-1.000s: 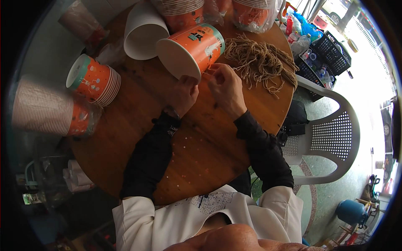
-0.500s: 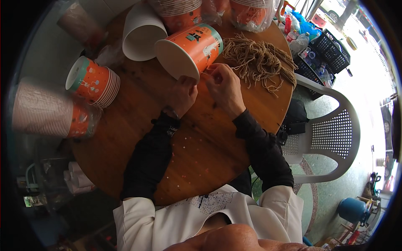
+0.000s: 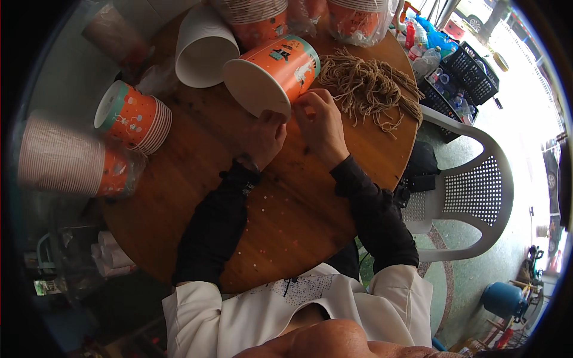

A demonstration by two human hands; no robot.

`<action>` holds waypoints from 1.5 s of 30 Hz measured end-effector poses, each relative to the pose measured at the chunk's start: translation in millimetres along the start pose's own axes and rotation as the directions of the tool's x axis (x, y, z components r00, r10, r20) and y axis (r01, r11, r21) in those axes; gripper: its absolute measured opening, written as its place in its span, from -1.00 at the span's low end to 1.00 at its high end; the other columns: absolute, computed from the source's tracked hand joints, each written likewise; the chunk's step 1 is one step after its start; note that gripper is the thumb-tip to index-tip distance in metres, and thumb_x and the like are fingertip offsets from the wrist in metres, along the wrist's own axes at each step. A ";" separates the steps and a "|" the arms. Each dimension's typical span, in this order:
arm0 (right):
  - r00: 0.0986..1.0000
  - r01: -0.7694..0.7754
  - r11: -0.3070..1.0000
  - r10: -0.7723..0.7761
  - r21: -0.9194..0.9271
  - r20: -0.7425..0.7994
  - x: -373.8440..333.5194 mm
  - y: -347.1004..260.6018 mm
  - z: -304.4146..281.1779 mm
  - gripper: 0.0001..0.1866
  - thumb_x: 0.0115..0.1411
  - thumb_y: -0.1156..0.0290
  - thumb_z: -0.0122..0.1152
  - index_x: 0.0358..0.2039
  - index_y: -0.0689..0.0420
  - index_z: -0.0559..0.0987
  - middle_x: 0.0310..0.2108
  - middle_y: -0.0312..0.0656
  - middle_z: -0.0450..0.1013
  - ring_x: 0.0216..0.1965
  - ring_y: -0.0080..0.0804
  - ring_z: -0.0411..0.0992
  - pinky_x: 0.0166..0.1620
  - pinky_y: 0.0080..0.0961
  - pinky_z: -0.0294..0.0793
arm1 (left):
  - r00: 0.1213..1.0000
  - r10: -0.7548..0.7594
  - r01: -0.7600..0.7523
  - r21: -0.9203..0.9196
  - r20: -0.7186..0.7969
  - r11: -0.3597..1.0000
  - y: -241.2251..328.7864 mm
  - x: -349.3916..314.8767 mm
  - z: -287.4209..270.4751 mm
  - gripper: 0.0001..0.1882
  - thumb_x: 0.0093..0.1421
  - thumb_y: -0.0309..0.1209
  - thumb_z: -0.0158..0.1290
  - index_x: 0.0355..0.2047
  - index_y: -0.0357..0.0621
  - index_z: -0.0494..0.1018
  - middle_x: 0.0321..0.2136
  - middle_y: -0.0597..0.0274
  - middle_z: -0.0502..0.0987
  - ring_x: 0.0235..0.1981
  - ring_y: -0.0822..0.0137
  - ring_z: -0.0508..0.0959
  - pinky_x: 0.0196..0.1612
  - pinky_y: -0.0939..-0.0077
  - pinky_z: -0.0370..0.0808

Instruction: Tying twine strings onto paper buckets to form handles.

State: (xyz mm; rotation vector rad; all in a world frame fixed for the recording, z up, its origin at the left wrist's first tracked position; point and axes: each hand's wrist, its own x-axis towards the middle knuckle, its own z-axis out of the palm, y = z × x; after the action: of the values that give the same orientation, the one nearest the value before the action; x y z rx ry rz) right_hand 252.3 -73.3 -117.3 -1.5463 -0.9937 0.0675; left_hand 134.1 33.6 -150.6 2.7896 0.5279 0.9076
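Note:
An orange paper bucket [image 3: 283,62] with a teal band and a white inside lies tilted on its side, its mouth facing me. My left hand [image 3: 267,140] is closed on the near lower part of its rim. Against the bucket's right side, my right hand [image 3: 325,126] has thumb and fingertips pinched together. Whatever is between those fingertips is too small to make out. Just beyond the right hand lies a loose bundle of tan strings [image 3: 367,83]. A white paper bucket [image 3: 206,51] rests behind and left of the orange one.
A stack of orange cups [image 3: 134,119] and a plastic-wrapped stack [image 3: 62,155] stand at the left. More wrapped stacks [image 3: 358,24] line the back. Small bits dot the round wooden table [image 3: 286,238]. A grey plastic chair [image 3: 477,191] and black crates [image 3: 471,71] are at the right.
The orange bucket has shifted slightly to the right, and my left hand has moved with it. My right hand stays pinched at the bucket's side.

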 end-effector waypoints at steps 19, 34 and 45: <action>0.995 0.094 0.976 -0.085 -0.197 0.053 -1.6 -0.9 -7.1 -0.80 0.23 0.35 0.13 -0.27 0.23 0.52 -0.19 -0.01 0.47 -0.24 0.03 0.49 -0.20 -0.20 0.50 | 0.967 -0.195 0.119 -0.385 -0.163 0.915 25.5 7.8 -14.1 -0.78 0.24 -0.42 0.01 -0.11 -0.09 0.47 -0.32 0.11 0.58 -0.34 0.03 0.60 -0.25 0.26 0.54; 0.981 0.020 0.996 -0.002 -0.090 0.194 -0.3 2.0 -2.8 -0.85 0.17 0.44 0.16 -0.29 0.24 0.54 -0.30 0.02 0.51 -0.28 0.04 0.49 -0.24 -0.23 0.48 | 0.954 0.130 -0.218 -0.329 -0.269 0.919 12.9 18.6 -51.5 -0.89 0.14 -0.56 0.12 -0.30 -0.18 0.51 -0.29 0.11 0.58 -0.27 0.08 0.59 -0.23 0.30 0.52; 0.880 -0.127 0.989 0.077 0.077 0.470 -1.9 -12.1 -10.4 -0.72 0.10 0.52 0.18 -0.14 0.19 0.55 -0.31 0.00 0.47 -0.31 -0.03 0.48 -0.26 -0.31 0.47 | 0.969 -0.053 -0.092 -0.552 -0.241 0.828 26.4 27.1 -45.2 -0.92 0.21 -0.48 0.11 -0.30 -0.18 0.47 -0.33 0.11 0.60 -0.28 0.09 0.61 -0.26 0.31 0.55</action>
State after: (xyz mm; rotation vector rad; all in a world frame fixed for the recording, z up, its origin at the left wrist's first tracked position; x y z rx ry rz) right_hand 250.4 -83.9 -105.4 -1.5141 -1.2587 0.5836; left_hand 135.1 21.4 -93.0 2.1645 0.2067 1.1951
